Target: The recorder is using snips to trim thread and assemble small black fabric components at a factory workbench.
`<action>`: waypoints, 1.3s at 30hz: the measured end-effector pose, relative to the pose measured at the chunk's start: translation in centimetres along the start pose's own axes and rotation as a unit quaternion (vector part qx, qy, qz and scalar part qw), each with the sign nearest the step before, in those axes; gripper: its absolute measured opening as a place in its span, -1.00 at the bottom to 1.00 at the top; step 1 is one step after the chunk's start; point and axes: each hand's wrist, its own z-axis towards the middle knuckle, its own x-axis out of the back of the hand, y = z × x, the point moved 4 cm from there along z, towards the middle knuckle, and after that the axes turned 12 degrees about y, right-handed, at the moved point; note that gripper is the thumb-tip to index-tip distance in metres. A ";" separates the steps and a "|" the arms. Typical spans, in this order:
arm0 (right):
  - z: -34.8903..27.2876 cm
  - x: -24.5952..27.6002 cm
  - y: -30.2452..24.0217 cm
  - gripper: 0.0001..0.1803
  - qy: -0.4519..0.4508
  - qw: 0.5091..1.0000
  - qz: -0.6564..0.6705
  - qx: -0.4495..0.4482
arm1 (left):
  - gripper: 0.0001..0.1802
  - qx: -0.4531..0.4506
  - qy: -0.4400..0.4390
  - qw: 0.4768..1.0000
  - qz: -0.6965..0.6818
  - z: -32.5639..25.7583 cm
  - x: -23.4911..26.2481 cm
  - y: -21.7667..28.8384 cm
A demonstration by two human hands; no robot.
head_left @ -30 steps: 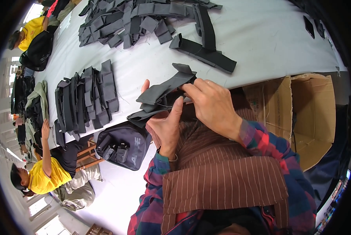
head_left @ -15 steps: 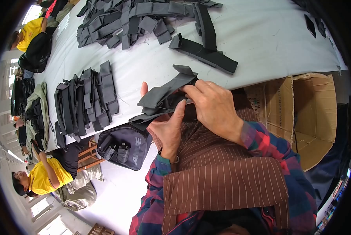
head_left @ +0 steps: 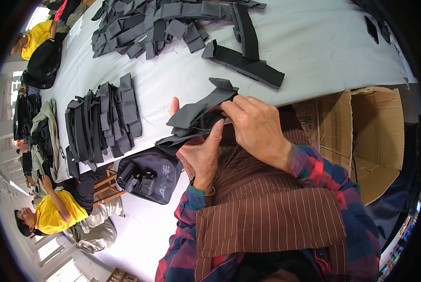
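Note:
A folded dark grey fabric strip (head_left: 194,115) is held in front of me, just over the table's near edge. My left hand (head_left: 203,152) is closed around its lower end, thumb up along the near side and one fingertip showing beyond the cloth. With fingers pinched on the strip's right side, my right hand (head_left: 255,124) grips it too; its fingertips are partly hidden in the folds. Beyond my hands, two loose grey strips (head_left: 248,66) lie on the table. To the left is a row of stacked grey strips (head_left: 102,117).
A large heap of grey strips (head_left: 158,23) covers the far part of the white-covered table (head_left: 309,47). At right stands an open cardboard box (head_left: 377,136). A dark bag (head_left: 154,181) with small black pieces sits below the edge. A person in yellow (head_left: 60,211) works at left.
My hands and the strip have barely moved. At the left, the seated person's hand has shifted on the dark cloth.

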 end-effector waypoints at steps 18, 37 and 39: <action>0.0 0.6 0.5 -0.81 -0.031 0.996 0.056 -0.059 | -0.03 0.007 -0.023 1.000 0.002 1.3 0.5 0.8; 1.2 2.6 1.9 -0.83 0.021 0.992 0.121 0.011 | -0.44 0.162 -0.103 0.980 -0.055 0.9 1.5 -1.1; 1.2 2.3 2.0 -0.83 0.032 0.990 0.133 0.025 | -0.45 0.185 -0.112 0.973 -0.085 0.6 1.0 -0.9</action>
